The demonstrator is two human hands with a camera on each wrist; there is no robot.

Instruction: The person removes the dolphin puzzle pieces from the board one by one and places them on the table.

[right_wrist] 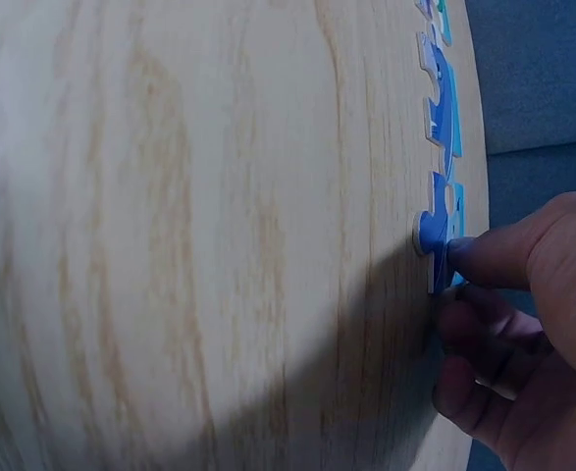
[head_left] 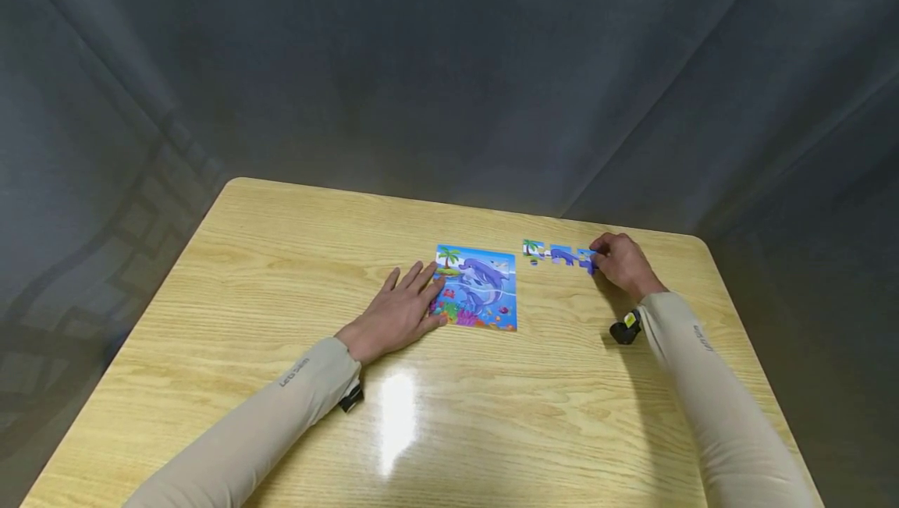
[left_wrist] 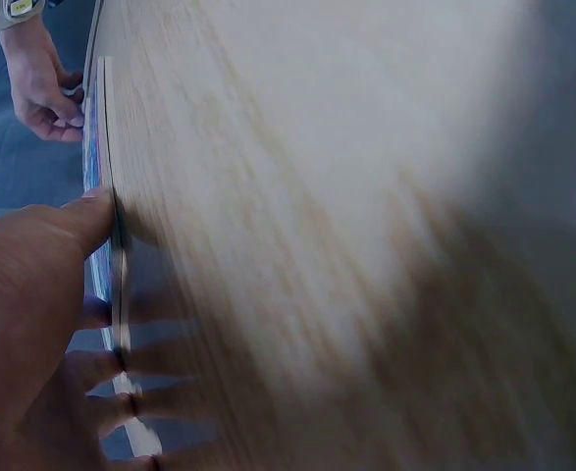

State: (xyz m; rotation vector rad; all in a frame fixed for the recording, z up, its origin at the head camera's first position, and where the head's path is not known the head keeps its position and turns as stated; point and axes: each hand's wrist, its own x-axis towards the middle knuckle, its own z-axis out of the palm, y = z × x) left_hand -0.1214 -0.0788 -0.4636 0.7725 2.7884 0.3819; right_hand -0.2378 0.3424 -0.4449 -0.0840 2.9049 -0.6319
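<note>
A square dolphin picture board (head_left: 500, 305) lies on the table, with a palm tree, coral and sea printed on it. My left hand (head_left: 396, 311) rests flat on the wood with its fingers spread, fingertips and thumb at the board's left edge. Right of the board, a row of jigsaw pieces starts with a palm-tree piece (head_left: 531, 246) and goes on with a purple dolphin piece (head_left: 561, 254). At the right end of that row my right hand (head_left: 621, 264) pinches a blue jigsaw piece (right_wrist: 437, 231) at its edge, thumb on top and fingers curled beside it.
The light wooden table (head_left: 295, 258) has rounded far corners. Behind and beside it hang dark grey curtains (head_left: 449, 79). A bright glare patch shows on the tabletop near the left forearm. Each wrist wears a small black camera (head_left: 625, 328).
</note>
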